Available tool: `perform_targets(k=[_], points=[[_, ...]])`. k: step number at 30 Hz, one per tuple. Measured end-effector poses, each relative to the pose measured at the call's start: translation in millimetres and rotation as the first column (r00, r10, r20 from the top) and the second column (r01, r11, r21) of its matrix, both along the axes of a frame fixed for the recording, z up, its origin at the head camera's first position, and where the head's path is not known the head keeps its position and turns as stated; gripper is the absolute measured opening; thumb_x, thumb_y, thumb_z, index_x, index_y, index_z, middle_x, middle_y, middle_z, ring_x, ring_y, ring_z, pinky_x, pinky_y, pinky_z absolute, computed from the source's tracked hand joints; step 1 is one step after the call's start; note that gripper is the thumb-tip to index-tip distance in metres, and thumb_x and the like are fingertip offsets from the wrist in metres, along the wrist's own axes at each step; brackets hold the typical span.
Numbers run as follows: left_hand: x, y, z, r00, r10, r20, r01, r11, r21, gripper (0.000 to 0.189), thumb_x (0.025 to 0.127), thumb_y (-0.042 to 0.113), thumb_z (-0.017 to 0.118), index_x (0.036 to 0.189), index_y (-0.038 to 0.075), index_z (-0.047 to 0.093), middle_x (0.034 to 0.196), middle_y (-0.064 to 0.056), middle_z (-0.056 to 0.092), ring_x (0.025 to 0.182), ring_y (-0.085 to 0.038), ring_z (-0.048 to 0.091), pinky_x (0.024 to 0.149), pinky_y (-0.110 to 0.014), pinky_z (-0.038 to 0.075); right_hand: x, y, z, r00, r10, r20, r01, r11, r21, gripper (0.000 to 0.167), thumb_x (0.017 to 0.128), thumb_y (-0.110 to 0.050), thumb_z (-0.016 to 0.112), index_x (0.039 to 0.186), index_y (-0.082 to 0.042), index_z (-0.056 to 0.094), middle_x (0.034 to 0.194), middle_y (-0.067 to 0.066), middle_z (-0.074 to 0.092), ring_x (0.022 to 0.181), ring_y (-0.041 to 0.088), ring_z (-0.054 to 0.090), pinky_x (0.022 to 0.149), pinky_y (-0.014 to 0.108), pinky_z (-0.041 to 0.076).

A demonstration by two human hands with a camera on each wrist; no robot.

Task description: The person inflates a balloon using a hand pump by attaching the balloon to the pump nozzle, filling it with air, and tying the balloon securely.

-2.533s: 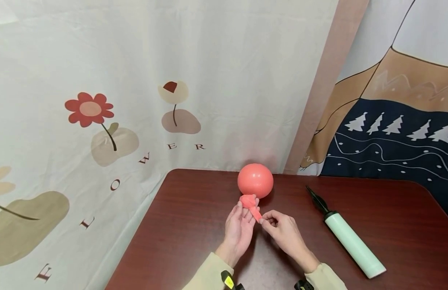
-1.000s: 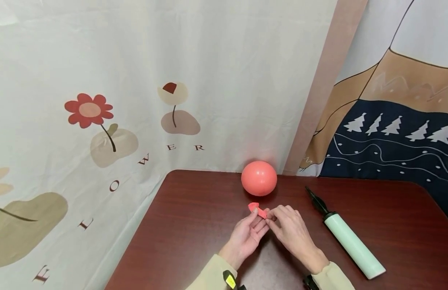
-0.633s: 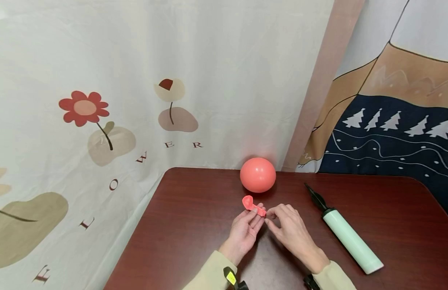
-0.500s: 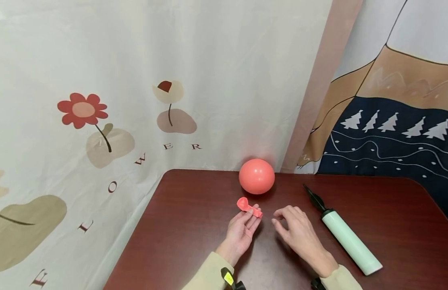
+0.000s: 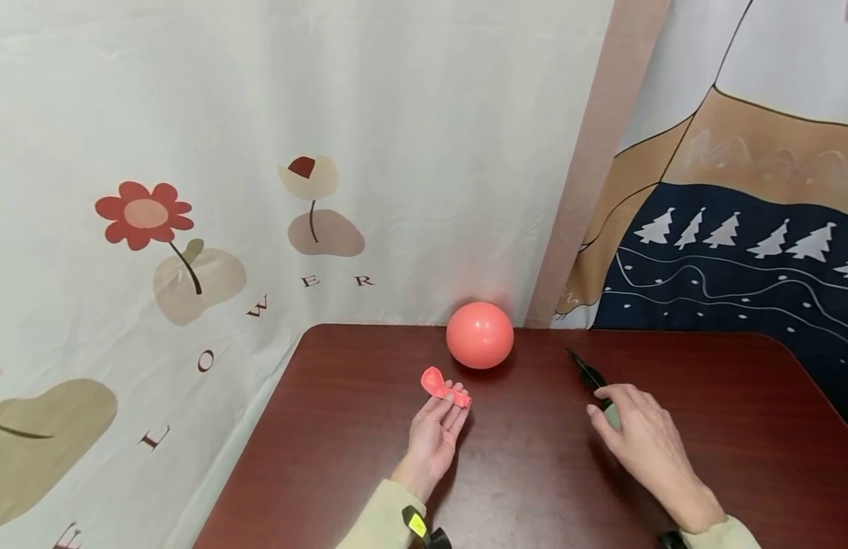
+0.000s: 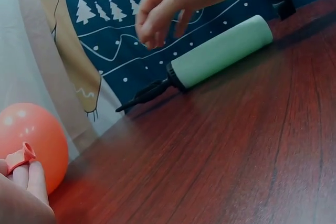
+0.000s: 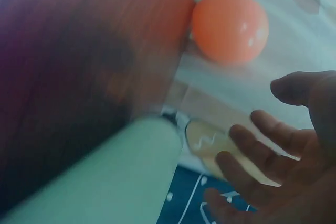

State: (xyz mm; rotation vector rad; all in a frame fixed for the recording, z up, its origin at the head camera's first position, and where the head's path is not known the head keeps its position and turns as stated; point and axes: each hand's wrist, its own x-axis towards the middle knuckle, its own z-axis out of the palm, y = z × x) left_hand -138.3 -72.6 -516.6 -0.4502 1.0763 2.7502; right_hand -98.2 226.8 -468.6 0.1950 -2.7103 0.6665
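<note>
In the head view my left hand (image 5: 431,444) pinches a limp coral balloon (image 5: 434,383) between thumb and fingers, palm turned up. The balloon's neck lies across the fingers and its open mouth (image 6: 29,150) points up in the left wrist view. My right hand (image 5: 647,442) hovers over a balloon pump, hiding most of its body in the head view. A gap shows between that hand and the pale green pump barrel (image 6: 226,53) in the left wrist view. Its fingers (image 7: 262,153) are spread and loosely bent in the right wrist view, holding nothing.
An inflated coral balloon (image 5: 480,335) rests near the back edge of the dark red-brown table (image 5: 348,427). The pump's black nozzle (image 5: 583,370) points toward the back. Behind the table hang a pale flower-print curtain (image 5: 396,152) and a tree-print cloth (image 5: 733,267).
My right hand has let go of the limp balloon's neck and moved right, over the pump. My left hand keeps the balloon and has shifted slightly left in view.
</note>
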Motion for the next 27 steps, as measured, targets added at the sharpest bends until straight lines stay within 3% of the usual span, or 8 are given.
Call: perform_targets(k=[4, 9, 15, 22, 27], points=[[-1.7, -8.5, -0.5, 0.999, 0.032, 0.002, -0.033, 0.999, 0.020, 0.055, 0.105, 0.001, 0.055, 0.155, -0.008, 0.034, 0.144, -0.020, 0.058, 0.138, -0.035, 0.052, 0.110, -0.042, 0.045, -1.3, 19, 1.2, 0.993, -0.023, 0.120, 0.022, 1.000, 0.010, 0.044, 0.098, -0.027, 0.071, 0.129, 0.003, 0.063, 0.130, 0.028, 0.059, 0.113, 0.051, 0.055, 0.084, 0.068, 0.045], [-4.8, -14.9, -1.5, 0.999, 0.045, -0.001, -0.045, 0.998, 0.041, 0.055, 0.105, 0.000, 0.055, 0.155, -0.008, 0.034, 0.141, -0.018, 0.062, 0.137, -0.034, 0.054, 0.111, -0.042, 0.044, -1.1, 40, -5.6, 0.969, -0.066, 0.238, 0.056, 0.997, 0.047, 0.063, 0.100, -0.035, 0.068, 0.140, 0.010, 0.051, 0.137, 0.037, 0.050, 0.118, 0.058, 0.049, 0.088, 0.072, 0.043], [-5.5, -16.2, -4.5, 0.998, 0.056, 0.018, -0.057, 0.997, 0.052, 0.052, 0.105, 0.000, 0.053, 0.154, -0.009, 0.035, 0.139, -0.018, 0.063, 0.135, -0.033, 0.056, 0.112, -0.043, 0.042, 1.6, 54, -19.4, 0.929, -0.100, 0.357, 0.073, 0.993, 0.088, 0.081, 0.096, -0.048, 0.069, 0.140, 0.016, 0.046, 0.130, 0.043, 0.050, 0.108, 0.058, 0.052, 0.081, 0.069, 0.048], [-5.7, -14.6, -3.4, 0.998, 0.055, 0.032, -0.057, 0.997, 0.054, 0.055, 0.105, 0.002, 0.056, 0.156, -0.006, 0.036, 0.152, -0.021, 0.050, 0.145, -0.037, 0.043, 0.111, -0.040, 0.044, 3.7, 61, -28.5, 0.903, -0.106, 0.416, 0.067, 0.992, 0.107, 0.093, 0.092, -0.057, 0.070, 0.137, 0.019, 0.044, 0.123, 0.042, 0.052, 0.101, 0.053, 0.054, 0.080, 0.066, 0.048], [-7.9, -14.4, -1.4, 0.998, 0.053, 0.027, -0.054, 0.997, 0.063, 0.054, 0.106, 0.003, 0.055, 0.156, -0.006, 0.036, 0.151, -0.020, 0.052, 0.145, -0.037, 0.043, 0.111, -0.040, 0.044, 3.9, 60, -34.9, 0.895, -0.095, 0.436, 0.054, 0.993, 0.105, 0.091, 0.089, -0.053, 0.075, 0.130, 0.024, 0.046, 0.114, 0.042, 0.054, 0.094, 0.051, 0.055, 0.079, 0.063, 0.048]])
